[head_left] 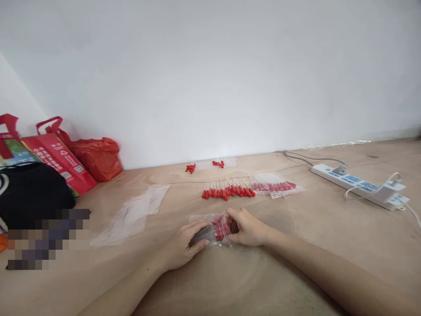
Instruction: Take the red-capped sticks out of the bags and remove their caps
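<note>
A clear plastic zip bag (219,228) with red pieces showing inside lies low over the table in front of me. My left hand (187,243) grips its left end, thumb at the front and fingers behind. At its right end, the fingers of my right hand (241,226) are pinched on the plastic by the zip strip. Just beyond the hands is a row of thin pale sticks with red tips (226,192), red ends toward me. To their right, more red-tipped sticks sit in clear bags (276,185). What the sticks are exactly I cannot make out.
Flat clear bags (131,217) lie overlapped at left. Small red pieces (190,168) and another clear bag (230,162) are near the wall. A white power strip (358,184) with plugs and cables lies right. Red bags (97,156) and a black item (36,191) stand at left.
</note>
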A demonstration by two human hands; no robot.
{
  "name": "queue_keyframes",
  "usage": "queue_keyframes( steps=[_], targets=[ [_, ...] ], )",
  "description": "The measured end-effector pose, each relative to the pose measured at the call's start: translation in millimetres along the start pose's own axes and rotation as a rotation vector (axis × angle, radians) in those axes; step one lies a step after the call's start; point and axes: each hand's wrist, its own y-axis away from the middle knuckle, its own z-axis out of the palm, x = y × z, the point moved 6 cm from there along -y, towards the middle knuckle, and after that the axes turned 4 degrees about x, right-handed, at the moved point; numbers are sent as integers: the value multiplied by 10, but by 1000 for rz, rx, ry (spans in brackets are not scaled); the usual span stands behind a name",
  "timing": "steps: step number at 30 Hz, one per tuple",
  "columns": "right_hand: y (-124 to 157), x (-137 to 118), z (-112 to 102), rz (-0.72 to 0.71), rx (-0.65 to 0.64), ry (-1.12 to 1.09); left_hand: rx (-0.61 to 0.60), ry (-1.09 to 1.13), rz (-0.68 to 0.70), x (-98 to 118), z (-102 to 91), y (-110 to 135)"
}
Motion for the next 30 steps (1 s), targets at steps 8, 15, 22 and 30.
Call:
queue_keyframes(
  steps=[8,15,22,30],
  targets=[
    [-7,153,4,82,3,-259,-7,-18,-42,-13,-2,-8],
    [101,420,-228,349,-56,-542,-17,-38,-54,-49,0,-2],
    [165,634,-418,502,16,-749,-16,-19,-43,-43,0,-7],
    [208,725,-1156,367,387,-603,35,98,-67,-37,-72,-11]
  ],
)
